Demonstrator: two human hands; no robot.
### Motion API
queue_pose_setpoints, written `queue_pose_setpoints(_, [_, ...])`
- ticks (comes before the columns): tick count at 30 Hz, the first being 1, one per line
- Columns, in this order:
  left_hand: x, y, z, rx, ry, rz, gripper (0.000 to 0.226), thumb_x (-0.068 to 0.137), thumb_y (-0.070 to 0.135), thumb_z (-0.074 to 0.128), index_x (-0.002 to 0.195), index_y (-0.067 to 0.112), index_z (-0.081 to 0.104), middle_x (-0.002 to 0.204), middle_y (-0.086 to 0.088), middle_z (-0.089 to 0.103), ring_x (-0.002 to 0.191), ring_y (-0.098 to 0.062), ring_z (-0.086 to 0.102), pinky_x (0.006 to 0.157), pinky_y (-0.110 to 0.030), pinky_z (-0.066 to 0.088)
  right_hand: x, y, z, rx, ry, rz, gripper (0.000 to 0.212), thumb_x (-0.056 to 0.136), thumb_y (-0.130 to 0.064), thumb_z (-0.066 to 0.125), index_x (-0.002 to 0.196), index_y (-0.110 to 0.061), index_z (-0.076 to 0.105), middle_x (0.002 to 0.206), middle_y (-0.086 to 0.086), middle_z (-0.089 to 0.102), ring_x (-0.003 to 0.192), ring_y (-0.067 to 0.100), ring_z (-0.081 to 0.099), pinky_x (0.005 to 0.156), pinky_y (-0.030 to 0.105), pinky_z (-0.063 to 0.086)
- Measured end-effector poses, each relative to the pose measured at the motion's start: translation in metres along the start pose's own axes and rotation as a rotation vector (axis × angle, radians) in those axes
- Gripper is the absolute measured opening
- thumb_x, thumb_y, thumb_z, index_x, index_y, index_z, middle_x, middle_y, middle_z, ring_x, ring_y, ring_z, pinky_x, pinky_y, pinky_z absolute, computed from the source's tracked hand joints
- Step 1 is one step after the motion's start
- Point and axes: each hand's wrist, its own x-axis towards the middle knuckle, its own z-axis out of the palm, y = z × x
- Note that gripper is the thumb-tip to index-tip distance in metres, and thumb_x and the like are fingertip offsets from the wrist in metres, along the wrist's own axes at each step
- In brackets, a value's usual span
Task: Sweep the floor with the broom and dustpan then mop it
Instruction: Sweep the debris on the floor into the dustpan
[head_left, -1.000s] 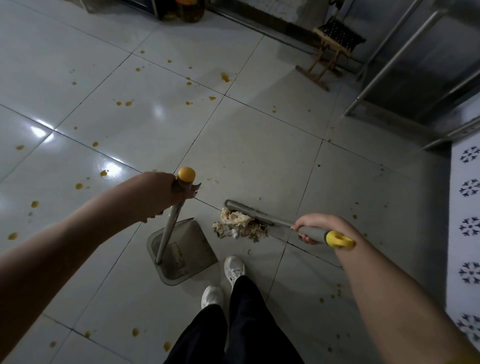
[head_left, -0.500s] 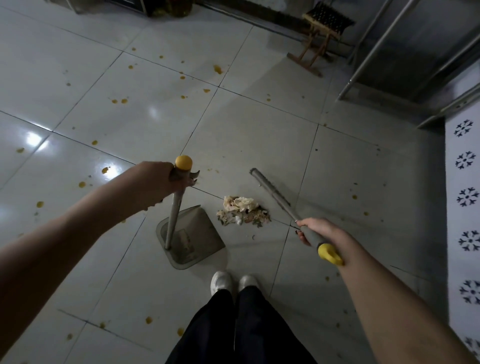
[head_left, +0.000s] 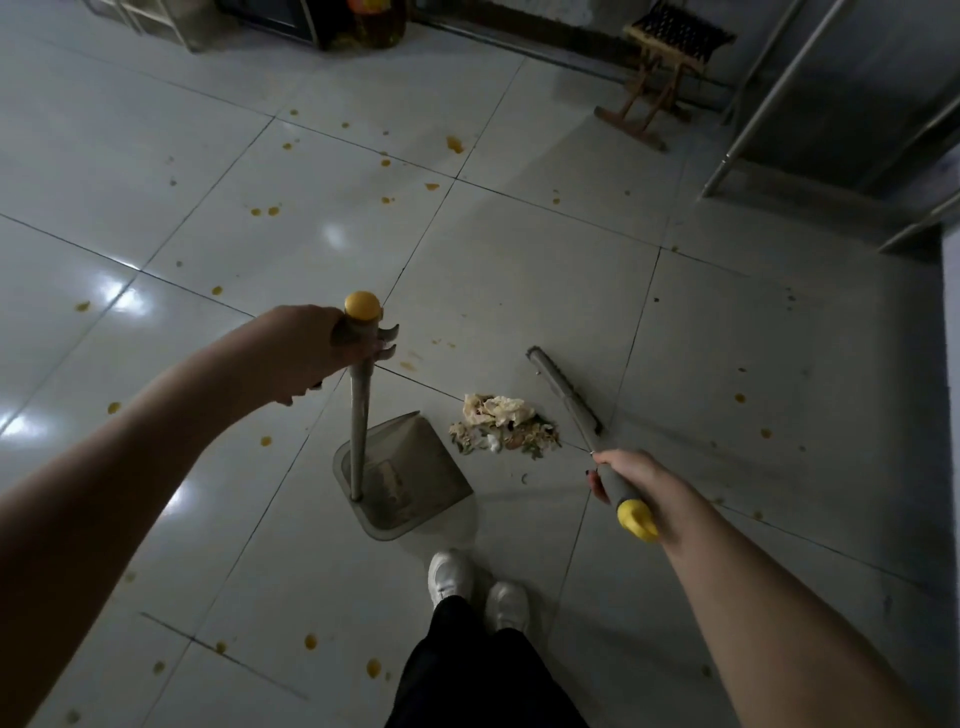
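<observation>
My left hand (head_left: 306, 353) grips the yellow-capped handle of the grey dustpan (head_left: 410, 478), which stands on the tiled floor with its mouth facing right. A small pile of food scraps and crumpled paper (head_left: 501, 426) lies just right of the pan's lip. My right hand (head_left: 631, 478) holds the grey broom (head_left: 563, 395) near its yellow end. The broom's brush head is on the floor on the far right side of the pile, a little apart from it.
Yellow-orange spots (head_left: 454, 144) are scattered over the white tiles. A small wooden folding stool (head_left: 660, 67) stands at the back. Metal frame legs (head_left: 769, 98) rise at the right. My white shoes (head_left: 452, 577) are just behind the dustpan.
The broom head swung from lying across the pile's far edge to a slant on its right side. The pile sits nearer the dustpan's lip. My left hand kept its grip.
</observation>
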Motion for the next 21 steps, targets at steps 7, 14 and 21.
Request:
queue_pose_setpoints(7, [0.015, 0.001, 0.004, 0.099, 0.047, 0.072, 0.040, 0.091, 0.053, 0.042, 0.094, 0.016, 0.058, 0.062, -0.006, 0.053, 0.051, -0.015, 0.051, 0.038, -0.018, 0.037, 0.003, 0.011, 0.028, -0.218, 0.061, 0.018, 0.018, 0.102, -0.021, 0.039, 0.104, -0.004, 0.045, 0.065, 0.011, 0.049, 0.041, 0.017, 0.048, 0.031, 0.015, 0.040])
queue_pose_setpoints(14, [0.031, -0.011, -0.003, 0.112, 0.024, 0.100, 0.040, 0.088, 0.055, 0.045, 0.067, 0.022, 0.048, 0.060, -0.005, 0.054, 0.048, -0.015, 0.051, 0.037, -0.017, 0.037, -0.019, 0.038, 0.073, -0.367, 0.033, 0.120, 0.034, 0.101, -0.027, 0.039, 0.074, -0.007, 0.046, 0.054, 0.006, 0.053, 0.026, 0.013, 0.048, 0.030, 0.012, 0.036])
queue_pose_setpoints(21, [0.032, -0.040, -0.019, 0.155, -0.016, 0.172, 0.039, 0.087, 0.059, 0.043, 0.068, 0.025, 0.050, 0.057, -0.004, 0.054, 0.045, -0.013, 0.051, 0.035, -0.016, 0.037, -0.038, 0.033, 0.067, -0.050, -0.039, 0.111, 0.035, 0.100, -0.026, 0.042, 0.072, -0.006, 0.043, 0.037, 0.004, 0.047, 0.022, 0.010, 0.043, 0.029, 0.011, 0.036])
